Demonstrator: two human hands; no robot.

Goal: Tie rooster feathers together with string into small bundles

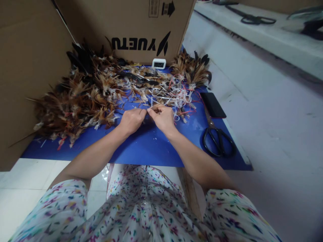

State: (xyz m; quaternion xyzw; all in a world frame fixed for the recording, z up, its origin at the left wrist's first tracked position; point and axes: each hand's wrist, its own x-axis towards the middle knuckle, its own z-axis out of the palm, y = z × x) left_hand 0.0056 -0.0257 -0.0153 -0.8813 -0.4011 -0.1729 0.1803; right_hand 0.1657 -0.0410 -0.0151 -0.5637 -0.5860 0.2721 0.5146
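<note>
My left hand (131, 120) and my right hand (163, 117) meet over the blue board (141, 148), fingers curled and pinched together at their tips. Between the fingertips is something thin, a feather or a strip, too small to name. A big heap of brown and black feathers (75, 94) lies to the left of the hands. Just beyond them sits a tangle of white and red strips (174, 92). A smaller bunch of brown feathers (193, 69) lies at the far right of the board.
Black scissors (217, 139) lie on the board to the right of my right hand, and a dark phone (212, 105) beyond them. A small white timer (159, 63) stands against a cardboard box (126, 27). Another cardboard wall (25, 67) is at left. More scissors (254, 19) lie far off.
</note>
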